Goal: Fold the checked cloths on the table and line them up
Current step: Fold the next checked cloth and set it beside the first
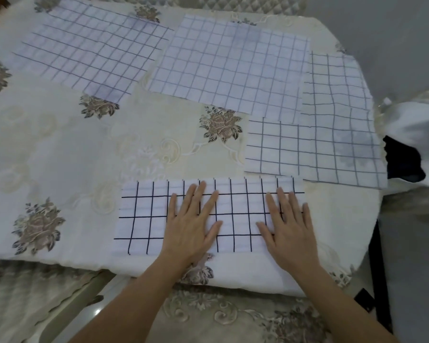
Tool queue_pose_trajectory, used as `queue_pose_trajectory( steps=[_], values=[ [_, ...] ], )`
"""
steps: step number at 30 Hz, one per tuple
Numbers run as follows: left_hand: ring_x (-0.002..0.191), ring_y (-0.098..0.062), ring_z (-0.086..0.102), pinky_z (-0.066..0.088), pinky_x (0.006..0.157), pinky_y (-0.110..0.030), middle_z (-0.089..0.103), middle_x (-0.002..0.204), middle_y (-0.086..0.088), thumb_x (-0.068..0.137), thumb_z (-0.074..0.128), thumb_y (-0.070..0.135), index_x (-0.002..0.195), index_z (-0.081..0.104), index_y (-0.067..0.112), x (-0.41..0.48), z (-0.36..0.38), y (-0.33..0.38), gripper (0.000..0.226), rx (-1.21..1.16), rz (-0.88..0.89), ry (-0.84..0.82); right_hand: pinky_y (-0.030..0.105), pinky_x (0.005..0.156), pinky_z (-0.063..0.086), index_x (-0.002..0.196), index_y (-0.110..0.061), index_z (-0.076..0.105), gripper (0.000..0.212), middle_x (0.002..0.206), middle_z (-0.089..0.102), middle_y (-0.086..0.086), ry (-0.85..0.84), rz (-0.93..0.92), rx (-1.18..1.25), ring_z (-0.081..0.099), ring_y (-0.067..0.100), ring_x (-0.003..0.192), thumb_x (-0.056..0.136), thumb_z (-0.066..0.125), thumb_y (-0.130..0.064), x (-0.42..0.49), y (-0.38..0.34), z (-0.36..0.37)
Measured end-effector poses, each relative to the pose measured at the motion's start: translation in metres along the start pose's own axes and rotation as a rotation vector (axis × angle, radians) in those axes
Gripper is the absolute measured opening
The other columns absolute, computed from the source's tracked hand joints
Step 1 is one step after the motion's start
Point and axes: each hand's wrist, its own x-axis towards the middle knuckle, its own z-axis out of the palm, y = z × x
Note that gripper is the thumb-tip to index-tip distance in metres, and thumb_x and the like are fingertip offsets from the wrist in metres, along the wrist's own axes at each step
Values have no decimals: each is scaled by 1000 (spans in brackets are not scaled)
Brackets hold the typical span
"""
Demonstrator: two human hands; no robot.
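A folded white cloth with dark checks (144,216) lies as a long strip near the table's front edge. My left hand (192,219) lies flat on its middle, fingers spread. My right hand (289,221) presses flat on its right end. Several more checked cloths lie unfolded farther back: one at the far left (89,50), one in the far middle (228,68), and one on the right (332,134) that overlaps the middle one and reaches the table's right edge.
The table wears a cream cloth with rose motifs (60,149). A quilted chair back (233,3) stands behind it. White and dark fabric (411,144) hangs off to the right. Another patterned seat (233,315) sits below the front edge.
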Motion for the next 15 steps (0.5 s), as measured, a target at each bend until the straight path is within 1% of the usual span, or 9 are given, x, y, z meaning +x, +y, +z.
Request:
queue_pose_trajectory(
  steps=[5,8,11,15],
  values=[
    [154,-20,1,13,119,-59,1,168,0,99,23,62,159,8,34,5,1,-8,67,25,-17,0,55,122,15,159,-25,19,68,167,12,4,5,6,-2,7,28,154,101,20,-61,21,-1,2],
    [154,-21,1,12,119,-60,2,168,0,99,27,63,159,9,34,7,2,-10,69,14,-8,11,54,122,14,159,-27,16,68,167,9,2,19,4,-14,4,26,154,100,22,-61,27,2,2],
    [154,-23,2,12,119,-61,3,168,-1,97,31,64,159,11,33,7,1,-12,71,31,-19,25,55,122,15,159,-27,17,69,167,10,2,27,-5,-6,4,27,154,100,24,-61,28,2,0],
    [154,-23,2,14,118,-61,2,168,-2,98,29,64,159,12,31,-1,1,-17,71,36,2,14,55,122,15,159,-27,13,70,168,6,2,2,-4,-4,2,27,154,99,24,-61,16,-2,2]
  ],
)
